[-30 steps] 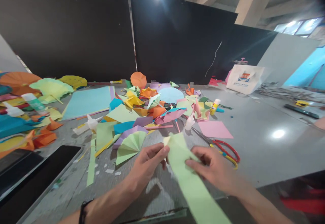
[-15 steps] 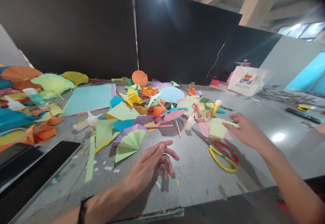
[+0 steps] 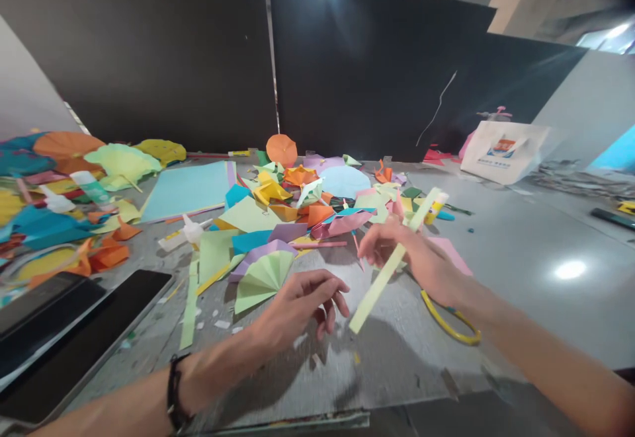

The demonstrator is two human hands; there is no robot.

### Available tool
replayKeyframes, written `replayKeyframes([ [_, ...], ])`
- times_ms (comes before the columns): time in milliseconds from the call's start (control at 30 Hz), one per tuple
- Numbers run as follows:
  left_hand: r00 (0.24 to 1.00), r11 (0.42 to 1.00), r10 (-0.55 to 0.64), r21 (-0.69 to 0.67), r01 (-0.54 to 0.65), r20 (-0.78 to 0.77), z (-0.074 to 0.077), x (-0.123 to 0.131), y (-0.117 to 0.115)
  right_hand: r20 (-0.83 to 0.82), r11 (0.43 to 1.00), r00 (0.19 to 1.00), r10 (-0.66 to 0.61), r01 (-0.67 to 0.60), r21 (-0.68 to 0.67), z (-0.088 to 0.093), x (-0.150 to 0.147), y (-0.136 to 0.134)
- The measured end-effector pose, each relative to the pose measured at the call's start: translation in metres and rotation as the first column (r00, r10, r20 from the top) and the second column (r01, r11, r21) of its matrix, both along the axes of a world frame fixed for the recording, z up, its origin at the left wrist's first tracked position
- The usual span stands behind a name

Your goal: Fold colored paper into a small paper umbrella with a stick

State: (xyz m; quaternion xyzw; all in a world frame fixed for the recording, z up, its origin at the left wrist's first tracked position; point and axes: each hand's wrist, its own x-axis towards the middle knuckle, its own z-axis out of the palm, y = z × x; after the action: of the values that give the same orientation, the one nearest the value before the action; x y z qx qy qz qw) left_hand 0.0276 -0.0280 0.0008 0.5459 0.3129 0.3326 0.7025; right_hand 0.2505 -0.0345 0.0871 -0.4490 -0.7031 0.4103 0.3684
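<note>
Right hand (image 3: 414,255) pinches a pale green paper strip (image 3: 381,285) between thumb and fingers, the strip slanting across the palm side with its long end pointing down toward the person. Left hand (image 3: 297,308) hovers open and empty, fingers loosely curled, near a pleated green paper fan (image 3: 262,283) on the grey worktop (image 3: 516,291) (a yellow scissor handle (image 3: 449,328) pokes out just below the right wrist). The strip looks very light and soft, likely to flop or crease under a hard grip, so a gentle pinch near its middle seems the best hold.
</note>
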Motion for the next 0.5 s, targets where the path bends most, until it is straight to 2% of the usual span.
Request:
replayKeyframes([
  [100,0.998,0.997,0.058,-0.044,-0.058,-0.014,-0.004,-0.003,0.002,-0.044,0.991,0.998,0.039,-0.044,-0.123,-0.029,-0.009,0.020],
  [233,0.999,0.995,0.043,-0.091,-0.044,-0.021,-0.008,-0.006,0.001,-0.002,0.991,0.999,0.040,-0.040,-0.127,-0.059,-0.017,0.022],
  [333,0.999,0.986,0.054,-0.161,-0.053,-0.001,-0.007,-0.008,-0.001,0.075,0.996,0.996,0.050,-0.044,-0.079,-0.070,-0.019,0.014],
  [500,0.993,0.969,0.101,-0.231,-0.085,0.058,-0.006,-0.010,-0.003,0.217,0.997,0.973,0.079,-0.083,0.008,-0.076,-0.019,0.010],
])
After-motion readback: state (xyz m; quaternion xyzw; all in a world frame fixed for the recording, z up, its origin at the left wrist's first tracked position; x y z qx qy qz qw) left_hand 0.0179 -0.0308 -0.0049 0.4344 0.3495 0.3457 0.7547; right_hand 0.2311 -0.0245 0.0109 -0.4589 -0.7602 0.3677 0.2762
